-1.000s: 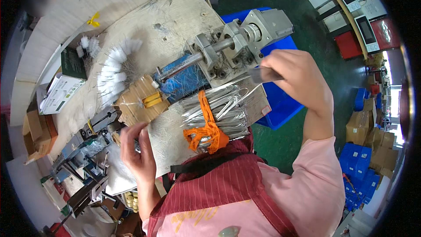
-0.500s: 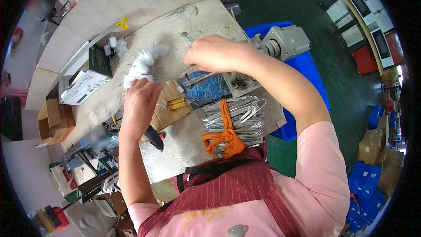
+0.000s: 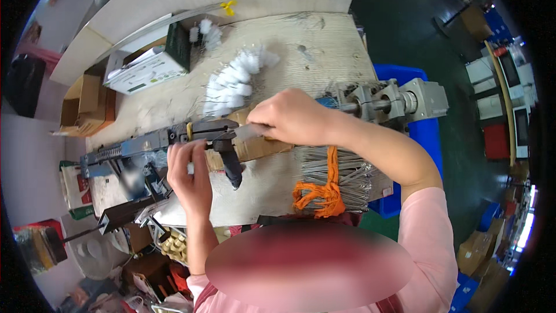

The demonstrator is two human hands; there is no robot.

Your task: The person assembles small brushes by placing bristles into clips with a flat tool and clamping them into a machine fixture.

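My left hand [image 3: 191,177] is beside the dark metal bench fixture [image 3: 145,144], its thumb and fingers drawn together close to the fixture's end. Whatever sits between those fingertips is too small to make out. Just right of the fixture's jaws, my right hand [image 3: 294,119] is closed, palm down. A blurred pale-grey piece [image 3: 250,132] sticks out from its fingers toward the jaws. Below the jaws hangs a black-wrapped handle [image 3: 232,169]. Beyond both hands lies a row of white bristle brushes [image 3: 231,84] with thin wire stems.
A bundle of silvery wires [image 3: 353,177] tied with orange cloth [image 3: 324,197] lies near the table's front edge. A motor-driven shaft unit [image 3: 399,101] stands at right above a blue bin [image 3: 437,150]. A white-and-green box [image 3: 153,72] and an open cardboard box [image 3: 90,104] stand at left.
My view has shifted, so the table appears lower and further right. My right hand has come from the shaft unit's side to the fixture's jaws; my left hand has left the white brushes for the fixture.
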